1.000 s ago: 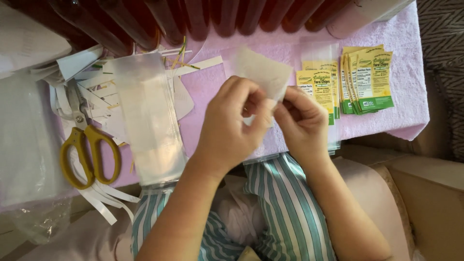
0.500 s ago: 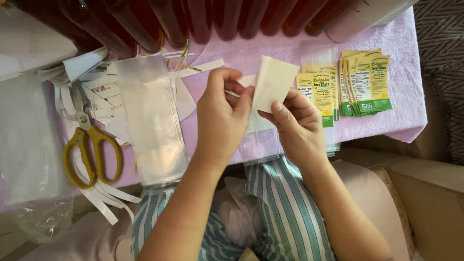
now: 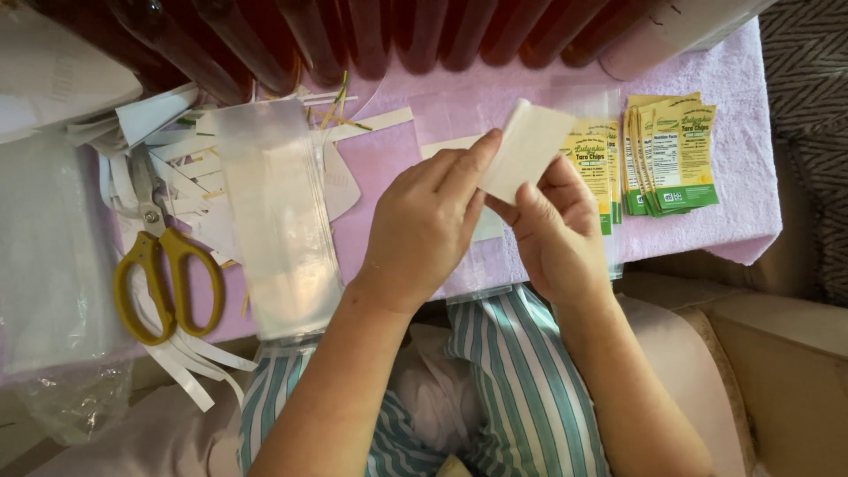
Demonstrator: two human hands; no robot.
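White paper slip [image 3: 527, 148] between both hands' fingers [image 3: 477, 163]

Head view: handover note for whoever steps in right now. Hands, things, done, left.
Left hand: fingers pinch the left edge of a small pale paper slip, held up above the table.
Right hand: fingers grip the same slip from below.
Things: stack of clear plastic bags left of the hands; yellow scissors among white paper strips at far left; green and yellow printed labels in a pile at right, all on the pink cloth.
Done: strips cut; labels stacked.
Left: the slip is not yet set down or put in any bag.
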